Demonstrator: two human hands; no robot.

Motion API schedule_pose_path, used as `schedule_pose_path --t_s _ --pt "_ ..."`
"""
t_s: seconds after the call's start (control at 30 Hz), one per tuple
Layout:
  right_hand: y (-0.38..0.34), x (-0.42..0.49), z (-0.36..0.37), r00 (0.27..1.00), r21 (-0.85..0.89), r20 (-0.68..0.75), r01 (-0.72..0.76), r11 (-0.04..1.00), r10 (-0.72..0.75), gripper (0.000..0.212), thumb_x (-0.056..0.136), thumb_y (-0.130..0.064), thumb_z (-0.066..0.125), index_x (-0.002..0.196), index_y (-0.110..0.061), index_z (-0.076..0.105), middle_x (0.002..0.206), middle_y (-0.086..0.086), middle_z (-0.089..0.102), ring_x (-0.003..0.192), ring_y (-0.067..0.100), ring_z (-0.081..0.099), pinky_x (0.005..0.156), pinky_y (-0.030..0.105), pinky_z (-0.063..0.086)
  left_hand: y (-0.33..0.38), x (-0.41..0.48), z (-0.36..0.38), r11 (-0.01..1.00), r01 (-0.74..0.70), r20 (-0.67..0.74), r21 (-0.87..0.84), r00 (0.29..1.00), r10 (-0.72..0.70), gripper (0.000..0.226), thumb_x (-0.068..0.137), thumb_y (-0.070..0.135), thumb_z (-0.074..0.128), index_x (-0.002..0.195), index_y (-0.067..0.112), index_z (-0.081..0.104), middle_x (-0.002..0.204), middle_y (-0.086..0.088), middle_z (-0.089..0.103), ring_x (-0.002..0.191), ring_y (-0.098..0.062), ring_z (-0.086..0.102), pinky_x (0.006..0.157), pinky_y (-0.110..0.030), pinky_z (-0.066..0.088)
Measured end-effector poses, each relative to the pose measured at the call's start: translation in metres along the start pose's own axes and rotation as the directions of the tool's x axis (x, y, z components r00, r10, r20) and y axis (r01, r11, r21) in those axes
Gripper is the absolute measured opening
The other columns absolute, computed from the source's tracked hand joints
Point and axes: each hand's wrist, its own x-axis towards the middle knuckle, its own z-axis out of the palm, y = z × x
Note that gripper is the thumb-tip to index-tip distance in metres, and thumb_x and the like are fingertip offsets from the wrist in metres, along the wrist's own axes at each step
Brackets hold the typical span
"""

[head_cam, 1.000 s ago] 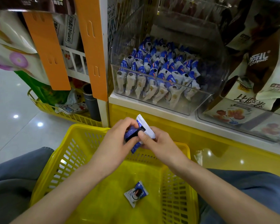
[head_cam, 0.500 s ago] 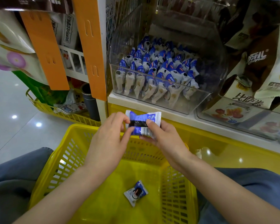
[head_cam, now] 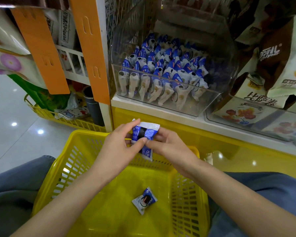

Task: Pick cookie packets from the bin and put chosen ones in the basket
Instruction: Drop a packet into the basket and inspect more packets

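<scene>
**Packet Pinched in Both Hands Above the Basket's Far Rim**

The packet (head_cam: 144, 133) hung in the air between the two hands. Its long axis ran roughly far to near: a white crimped end was at the far side, and the other white end drooped toward the viewer. It sat just over the far rim of the basket (head_cam: 72, 161), so the open floor lay below it and slightly nearer. A release or short lowering looked like all the drop would need.

The left hand (head_cam: 120, 147) pinched the packet's left edge between thumb and forefinger. The right hand (head_cam: 171, 146) held the right side, with its thumb on the front and its fingers curled behind. The two thumb tips nearly met on the wrapper, and neither hand was clearly the nearer one (either could let go first, by my reading).

A second packet (head_cam: 144, 200) already lay flat on the basket floor, near of the hands and well apart from them. Beyond the hands, the clear bin (head_cam: 191, 108) stood on the shelf, packed with upright rows of the same blue-and-white packets.

The held packet carried white characters near its lower end and fine print on the blue, both too small to read. To the right of the bin, a bag (head_cam: 258, 103) showed three large characters that looked like 比萨卷. A brown bag (head_cam: 270, 53) above it bore Latin letters I could not read with confidence.
</scene>
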Motion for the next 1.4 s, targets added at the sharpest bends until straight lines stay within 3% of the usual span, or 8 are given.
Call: schedule_pose_path --t_s 0.17,0.5,0.73,0.93,1.1,1.2,1.3,1.4 --pt "0.001 0.000 -0.001 0.998 0.167 0.054 -0.049 0.985 0.041 0.032 0.089 0.004 0.047 0.117 -0.009 0.058 0.111 0.014 0.067 0.099 0.023 0.065 0.087 0.034 0.054 0.000 -0.002 0.000 0.992 -0.071 0.044 0.103 0.997 0.067 0.062 0.081 0.022 0.068 0.137 0.025 0.041 0.117 0.014 0.048 0.096 0.016 0.049 0.078 0.001 0.039" --pt "0.001 0.006 0.003 0.997 0.003 -0.064 0.032 0.999 -0.032 0.018 0.094 -0.008 0.048 0.102 -0.020 0.059 0.098 0.010 0.069 0.081 0.011 0.065 0.077 0.028 0.055 -0.003 -0.008 0.002 0.932 -0.204 0.058 0.301 0.979 0.196 0.056 0.091 0.013 0.054 0.142 0.020 0.033 0.126 0.006 0.039 0.103 0.008 0.034 0.084 0.010 0.020" --pt "0.011 0.004 0.009 0.972 -0.276 -0.103 0.177 0.945 -0.212 0.023 0.089 -0.015 0.059 0.112 -0.014 0.057 0.105 0.005 0.068 0.094 0.017 0.066 0.086 0.041 0.053 0.003 -0.010 -0.005 0.854 -0.174 0.065 0.491 0.984 0.163 0.044 0.096 0.015 0.040 0.140 0.019 0.035 0.132 0.000 0.048 0.106 -0.025 0.057 0.085 -0.040 0.047" --pt "0.015 0.002 0.008 0.950 -0.441 -0.071 0.245 0.864 -0.305 0.026 0.087 -0.021 0.062 0.111 -0.016 0.055 0.102 0.000 0.067 0.094 0.011 0.065 0.079 0.036 0.055 0.001 -0.008 -0.005 0.677 -0.187 0.094 0.712 0.981 0.172 0.041 0.097 0.024 0.038 0.138 0.019 0.035 0.125 0.000 0.056 0.105 -0.021 0.059 0.074 -0.031 0.046" --pt "0.013 0.005 0.007 0.957 -0.376 -0.054 0.244 0.894 -0.284 0.022 0.088 -0.026 0.060 0.109 -0.021 0.052 0.107 -0.006 0.063 0.095 0.011 0.063 0.082 0.037 0.054 -0.003 -0.003 -0.004 0.915 -0.142 -0.073 0.378 0.980 0.182 0.028 0.095 0.012 0.045 0.119 0.015 0.058 0.092 -0.003 0.066 0.073 -0.010 0.059 0.064 -0.016 0.046" --pt "0.011 0.005 0.005 0.967 -0.243 0.035 0.254 0.936 -0.253 0.033 0.089 -0.035 0.052 0.120 -0.026 0.047 0.119 -0.009 0.058 0.103 0.011 0.061 0.089 0.039 0.052 0.000 0.004 -0.004 0.999 0.032 -0.086 -0.005 0.996 -0.033 0.026 0.097 0.011 0.040 0.106 0.022 0.062 0.093 0.002 0.066 0.075 -0.002 0.062 0.067 -0.011 0.049" --pt "0.012 0.000 0.003 0.962 -0.236 0.110 0.268 0.934 -0.248 0.061 0.081 -0.048 0.051 0.137 -0.031 0.036 0.131 -0.013 0.049 0.114 0.006 0.054 0.089 0.024 0.050 0.010 0.007 -0.004 0.809 0.304 0.139 -0.503 0.952 -0.272 0.025 0.098 0.027 0.036 0.101 0.026 0.061 0.097 -0.003 0.070 0.085 -0.010 0.068 0.071 -0.027 0.056" --pt "0.017 -0.003 0.002 0.965 -0.314 0.065 0.261 0.913 -0.253 0.074 0.078 -0.042 0.065 0.142 -0.030 0.030 0.132 -0.012 0.045 0.111 0.003 0.053 0.076 0.014 0.049 0.010 0.001 -0.002 0.739 0.394 0.317 -0.546 0.914 -0.254 0.046 0.082 0.050 0.045 0.117 0.023 0.059 0.111 -0.003 0.069 0.103 -0.017 0.064 0.088 -0.037 0.052"
